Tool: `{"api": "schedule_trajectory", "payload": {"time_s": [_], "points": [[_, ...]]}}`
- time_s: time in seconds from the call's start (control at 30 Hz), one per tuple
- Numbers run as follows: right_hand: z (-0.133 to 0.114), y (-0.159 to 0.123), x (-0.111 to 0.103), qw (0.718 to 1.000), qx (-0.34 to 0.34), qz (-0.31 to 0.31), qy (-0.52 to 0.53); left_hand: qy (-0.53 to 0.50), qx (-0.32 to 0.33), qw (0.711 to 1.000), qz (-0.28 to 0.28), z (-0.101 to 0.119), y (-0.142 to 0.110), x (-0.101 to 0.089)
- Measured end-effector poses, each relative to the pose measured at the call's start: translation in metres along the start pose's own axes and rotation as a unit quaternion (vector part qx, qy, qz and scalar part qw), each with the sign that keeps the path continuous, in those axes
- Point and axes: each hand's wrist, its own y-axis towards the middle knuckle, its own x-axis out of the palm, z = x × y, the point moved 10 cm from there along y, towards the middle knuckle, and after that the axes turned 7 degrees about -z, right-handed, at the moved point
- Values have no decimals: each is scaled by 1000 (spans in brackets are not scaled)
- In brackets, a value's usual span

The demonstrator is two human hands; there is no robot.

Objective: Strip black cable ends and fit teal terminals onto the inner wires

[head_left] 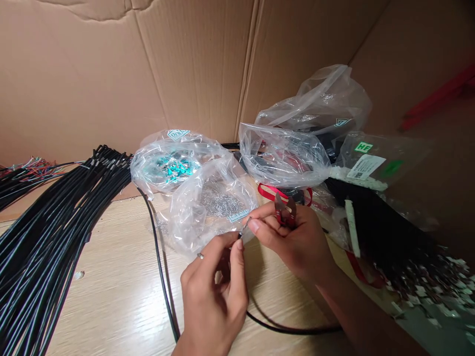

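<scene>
A folded cardboard sheet (193, 64) stands along the far edge of a pale wood-grain table (111, 237), and a red object lies blurred at the upper right beyond it. A thick bundle of black cables (48, 247) fans across the left side of the table, with a smaller bundle showing multicoloured wire ends (31, 173) at the far left corner. At the right edge lies another dense black bundle (393, 237), its ends scattered with small white pieces.

Clear plastic bags crowd the far middle of the table. One holds teal-and-silver parts (172, 168), and the one overlapping it in front holds a mass of tiny silver parts (218, 207). To their right are a loosely gathered bag (282, 158), a larger bag behind it (315, 104), and a bag with a green "HF" label (371, 158). A red strap loop (282, 190) lies just below the gathered bag, near a white strip (352, 227).

Both hands work close together near the table's near edge, in front of the bags. The left hand (211, 291) pinches a single black cable (159, 267) between thumb and forefinger, its small metal tip (244, 229) sticking out. The right hand (289, 242) curls its fingers around red-handled pliers (284, 212), with its thumb just beside that tip.
</scene>
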Motion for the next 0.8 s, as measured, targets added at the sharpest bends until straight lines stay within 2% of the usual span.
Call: {"api": "schedule_trajectory", "payload": {"time_s": [0.17, 0.27, 0.37, 0.5, 0.6, 0.67, 0.8], "points": [[-1, 1, -2, 1000, -8, -1, 2, -31, -17, 999, -28, -5, 3, 4], [-1, 2, 0, 1000, 4, -13, -7, -40, 6, 999, -33, -5, 2, 5], [1, 2, 1, 1000, 20, -18, -12, -20, 29, 997, -73, -4, 1, 12], [2, 4, 4, 999, 24, -31, 9, -28, -23, 993, -110, -11, 2, 18], [-3, 5, 6, 999, 18, -35, 13, -55, -54, 993, -93, -11, 4, 14], [-9, 3, 7, 999, 16, -28, 6, -68, -49, 994, -74, -6, 4, 9], [-28, -4, 4, 999, 16, 12, -33, -3, 15, 1000, -11, 15, 0, -9]]}}
